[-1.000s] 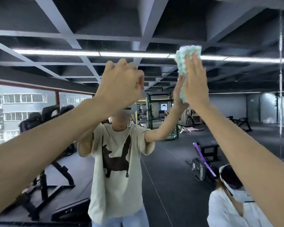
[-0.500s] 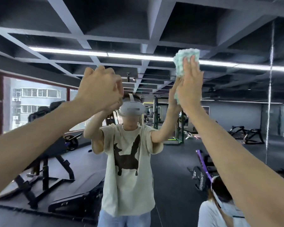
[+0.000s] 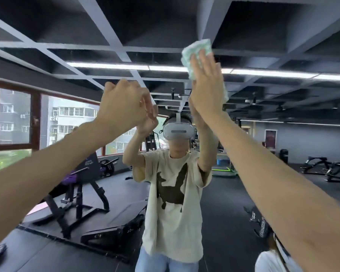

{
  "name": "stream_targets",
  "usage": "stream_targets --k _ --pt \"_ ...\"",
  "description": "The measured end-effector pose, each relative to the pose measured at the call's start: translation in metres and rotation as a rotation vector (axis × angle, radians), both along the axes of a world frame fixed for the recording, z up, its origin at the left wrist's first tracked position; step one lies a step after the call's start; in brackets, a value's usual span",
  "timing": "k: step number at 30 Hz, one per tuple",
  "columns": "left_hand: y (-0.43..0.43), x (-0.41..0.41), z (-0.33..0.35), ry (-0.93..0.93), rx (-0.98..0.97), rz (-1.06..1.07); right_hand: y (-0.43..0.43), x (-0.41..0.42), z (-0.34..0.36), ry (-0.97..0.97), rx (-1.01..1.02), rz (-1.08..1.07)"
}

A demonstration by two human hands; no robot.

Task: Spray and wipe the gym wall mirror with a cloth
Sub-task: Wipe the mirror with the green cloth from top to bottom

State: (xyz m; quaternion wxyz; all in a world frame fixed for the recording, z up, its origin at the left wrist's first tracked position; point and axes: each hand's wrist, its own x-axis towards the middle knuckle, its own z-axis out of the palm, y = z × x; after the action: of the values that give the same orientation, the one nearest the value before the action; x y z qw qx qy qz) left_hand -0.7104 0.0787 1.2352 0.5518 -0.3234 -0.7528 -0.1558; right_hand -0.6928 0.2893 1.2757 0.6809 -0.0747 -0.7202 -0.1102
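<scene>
Over on the left the gym wall mirror (image 3: 283, 179) throws back the windows (image 3: 14, 118) and a weight bench (image 3: 81, 185). In front of them the person's left hand (image 3: 124, 103) is raised near the glass with its fingers curled in. I can see no spray bottle in it, nor in its reflection. A second ago that fist covered the reflected headset (image 3: 178, 130), and now it sits off to the left, so the headset shows plainly. Further right, the right hand (image 3: 206, 85) is spread flat with straight fingers, pressing a pale green-and-white cloth (image 3: 198, 48) against the mirror. The cloth pokes out above the fingertips and a corner shows past the heel of the hand. It was level with the reflected light strip (image 3: 126, 66) a moment back and now reaches well above it, so the hand has climbed the glass. To my eye that means spraying is not the step in hand. This is the wipe, on an upward stroke near the top of the person's reach, and the lower glass probably still needs passes. At the bottom right corner a second person (image 3: 273, 258) is partly in view
</scene>
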Motion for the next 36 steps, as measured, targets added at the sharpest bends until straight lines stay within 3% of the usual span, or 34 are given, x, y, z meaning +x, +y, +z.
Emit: stream_targets --k 2,4,6,9,11,16,18,19,23,24,26,30,32,34,36 --pt "0.005 -0.005 -0.007 -0.053 -0.014 0.000 -0.025 -0.020 -0.033 -0.275 0.328 0.016" --pt "0.003 -0.011 -0.013 -0.076 -0.036 0.017 -0.023 -0.018 -0.042 -0.476 0.529 -0.059" --pt "-0.005 -0.018 -0.018 -0.067 -0.025 0.002 -0.001 -0.006 -0.029 -0.413 0.423 -0.091" --pt "-0.027 -0.029 -0.025 -0.065 -0.010 -0.043 0.007 0.005 -0.029 0.012 -0.051 0.029" --pt "-0.038 -0.034 -0.028 -0.098 -0.006 -0.070 -0.022 -0.013 -0.057 0.156 -0.127 0.064" --pt "-0.054 -0.046 -0.041 -0.185 0.000 -0.211 -0.075 -0.057 -0.176 -0.377 0.478 0.119" --pt "-0.061 -0.047 -0.047 -0.212 -0.037 -0.207 -0.062 -0.043 -0.173 -0.494 0.553 0.077" --pt "-0.064 -0.048 -0.049 -0.215 -0.063 -0.187 -0.054 -0.035 -0.164 -0.439 0.482 0.085" --pt "-0.087 -0.048 -0.050 -0.243 -0.037 -0.202 -0.043 -0.016 -0.126 0.116 -0.248 0.157" --pt "-0.094 -0.052 -0.051 -0.246 -0.044 -0.198 -0.056 -0.023 -0.126 0.159 -0.314 0.130" --pt "-0.103 -0.057 -0.055 -0.252 -0.076 -0.179 -0.084 -0.044 -0.148 0.041 -0.199 0.089" --pt "-0.113 -0.065 -0.066 -0.300 -0.081 -0.228 -0.112 -0.070 -0.235 -0.523 0.474 0.132" --pt "-0.114 -0.070 -0.069 -0.300 -0.071 -0.251 -0.100 -0.062 -0.229 -0.653 0.716 0.080" --pt "-0.118 -0.073 -0.071 -0.303 -0.078 -0.278 -0.091 -0.057 -0.194 -0.638 0.668 -0.001" --pt "-0.124 -0.074 -0.073 -0.298 -0.067 -0.303 -0.089 -0.059 -0.156 -0.496 0.364 -0.049"
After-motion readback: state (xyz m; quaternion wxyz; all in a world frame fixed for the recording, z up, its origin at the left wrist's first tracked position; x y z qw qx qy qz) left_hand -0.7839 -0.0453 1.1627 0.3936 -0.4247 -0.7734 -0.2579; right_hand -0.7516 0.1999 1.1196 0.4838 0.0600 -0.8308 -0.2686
